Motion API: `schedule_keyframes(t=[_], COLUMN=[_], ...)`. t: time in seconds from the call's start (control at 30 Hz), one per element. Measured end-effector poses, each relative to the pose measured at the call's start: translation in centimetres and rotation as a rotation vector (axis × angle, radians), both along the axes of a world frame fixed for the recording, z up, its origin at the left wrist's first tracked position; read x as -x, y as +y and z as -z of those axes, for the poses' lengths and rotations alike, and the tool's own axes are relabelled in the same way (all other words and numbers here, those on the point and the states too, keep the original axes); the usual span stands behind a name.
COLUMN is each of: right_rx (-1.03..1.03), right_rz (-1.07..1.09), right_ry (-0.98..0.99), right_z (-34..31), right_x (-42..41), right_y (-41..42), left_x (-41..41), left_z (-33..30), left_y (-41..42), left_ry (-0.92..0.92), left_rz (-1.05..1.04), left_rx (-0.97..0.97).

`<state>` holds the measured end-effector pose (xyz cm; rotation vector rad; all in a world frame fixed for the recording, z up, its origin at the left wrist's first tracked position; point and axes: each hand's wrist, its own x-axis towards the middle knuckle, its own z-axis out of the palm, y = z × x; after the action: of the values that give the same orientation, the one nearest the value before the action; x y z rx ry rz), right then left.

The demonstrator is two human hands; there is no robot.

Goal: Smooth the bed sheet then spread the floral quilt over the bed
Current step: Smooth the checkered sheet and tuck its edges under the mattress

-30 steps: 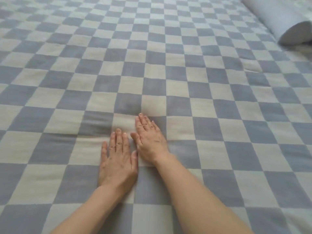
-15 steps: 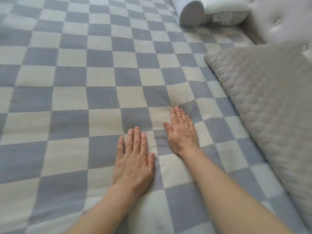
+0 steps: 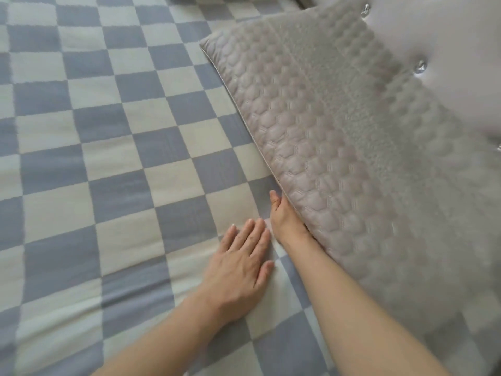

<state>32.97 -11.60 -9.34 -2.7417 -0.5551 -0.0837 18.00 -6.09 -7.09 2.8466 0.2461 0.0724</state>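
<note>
The left hand (image 3: 238, 267) lies flat, fingers straight, on the checked bed sheet (image 3: 108, 158). The right hand (image 3: 284, 218) has its fingers under the quilted pillow (image 3: 352, 158), whose edge blocks them from view, so its grip cannot be told. The pillow leans on the tufted headboard (image 3: 447, 50).

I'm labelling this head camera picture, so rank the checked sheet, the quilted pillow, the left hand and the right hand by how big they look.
1. Checked sheet
2. Quilted pillow
3. Left hand
4. Right hand, partly hidden at the pillow's edge and farther away, so the order of the hands is unsure.

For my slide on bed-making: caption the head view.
Left hand flat on the checkered sheet, right hand at the quilted pillow edge.
</note>
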Motion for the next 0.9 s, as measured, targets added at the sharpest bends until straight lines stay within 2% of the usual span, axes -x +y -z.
schedule_keyframes(t=[0.07,0.17,0.23,0.33,0.4,0.47,0.5,0.53,0.6,0.67,0.7,0.8,0.83,0.9], right_rx=[0.029,0.047,0.134,0.215,0.362,0.459,0.445,0.376,0.101,-0.234,-0.346,-0.52,-0.508,-0.343], right_rz=[-0.031,-0.329,-0.435,-0.167,0.008,0.145,0.176,0.178,0.264,0.397,0.442,0.516,0.434,0.139], right_ry=[0.002,0.063,0.04,0.123,0.186,0.244,0.235,0.241,0.262,0.374,0.391,0.401,0.342,0.085], right_z=[-1.3,-3.0,-2.1,-1.9,-2.9,-4.4,-4.7,-4.8,-6.2,-7.6,-8.2,-8.8,-8.7,-7.9], right_x=[1.7,8.2,12.3,13.8,13.5,13.3,13.2,13.0,12.4,11.8,11.7,12.6,13.7,15.7], right_y=[-1.0,-3.9,-8.4,-17.3,-22.2,-25.1,-26.0,-26.3,-25.5,-24.3,-23.7,-21.7,-20.7,-18.2], left_x=[3.1,7.7,9.8,11.5,11.9,11.4,10.9,10.1,6.9,3.0,0.9,-3.7,-4.9,-7.4], left_z=[-0.9,-0.6,0.4,0.9,0.2,-0.8,-1.5,-2.5,-5.9,-8.7,-9.6,-10.2,-11.0,-12.1], left_y=[0.4,-0.1,-2.7,-8.5,-10.8,-11.4,-11.5,-11.4,-11.8,-12.8,-13.5,-14.0,-13.7,-11.8], left_ry=[-0.036,0.009,0.043,0.081,0.106,0.116,0.091,0.08,0.065,0.197,0.237,0.178,0.154,0.058], left_rz=[0.004,-0.16,-0.128,0.141,0.298,0.326,0.258,0.148,-0.146,-0.391,-0.454,-0.681,-0.736,-0.781], left_rx=[-0.051,-0.089,-0.047,0.005,0.065,0.12,0.176,0.303,0.764,1.26,1.408,1.608,1.639,1.687])
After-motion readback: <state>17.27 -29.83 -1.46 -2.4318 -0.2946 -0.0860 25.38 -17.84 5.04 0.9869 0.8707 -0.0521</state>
